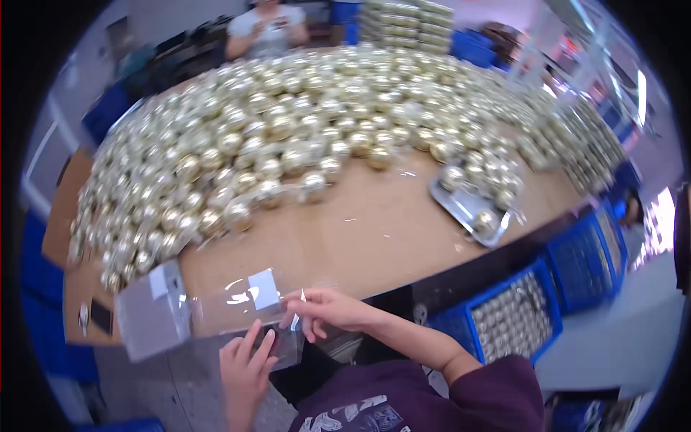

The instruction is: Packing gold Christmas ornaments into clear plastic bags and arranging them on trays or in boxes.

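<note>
At the table's near edge lies a clear plastic piece [216,308], apparently a folded package or sheet, with a white paper label [264,289] on it. My right hand [327,309] pinches its right side between thumb and fingers. My left hand [246,371] is below, fingers stretched out and resting against the clear plastic; a small dark red thing shows beside the fingertips, too blurred to name. Left of them, a stack of clear plastic sheets or packages [147,317] overhangs the table edge, with a white label at its top.
A large heap of shiny gold balls [288,122] covers the far table [324,237]. A metal tray [471,212] holds a few balls. Blue crates [558,317] stand at right, one full of balls. A phone-like dark object [101,317] lies at left. Another person [266,32] stands across.
</note>
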{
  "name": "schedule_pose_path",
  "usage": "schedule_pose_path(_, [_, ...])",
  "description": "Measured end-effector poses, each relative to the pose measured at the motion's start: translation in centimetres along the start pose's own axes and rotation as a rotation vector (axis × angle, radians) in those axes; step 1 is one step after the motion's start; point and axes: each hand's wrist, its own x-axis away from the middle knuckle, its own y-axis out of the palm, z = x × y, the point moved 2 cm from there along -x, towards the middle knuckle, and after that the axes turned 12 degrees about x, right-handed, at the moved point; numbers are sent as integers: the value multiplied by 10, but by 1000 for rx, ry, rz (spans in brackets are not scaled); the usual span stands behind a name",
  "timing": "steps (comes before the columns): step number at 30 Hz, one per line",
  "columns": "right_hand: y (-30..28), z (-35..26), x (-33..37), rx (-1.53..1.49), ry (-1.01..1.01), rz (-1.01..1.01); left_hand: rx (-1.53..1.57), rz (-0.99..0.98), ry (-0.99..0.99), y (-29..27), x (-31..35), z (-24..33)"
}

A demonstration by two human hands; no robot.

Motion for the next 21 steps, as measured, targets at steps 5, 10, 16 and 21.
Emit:
schedule_pose_path(5, [-37, 1, 46, -460, -119, 134, 217, 51, 165, 38, -45, 28])
schedule_pose_path(10, [-68, -31, 95, 901, -342, 629, 266, -76, 390, 68, -69, 41])
schedule_pose_path(16, [-92, -29, 109, 1776, -381, 673, 366, -240, 510, 110, -84, 61])
schedule_pose_path(21, [-117, -15, 105, 1843, -526, 714, 502, -646, 571, 115, -87, 85])
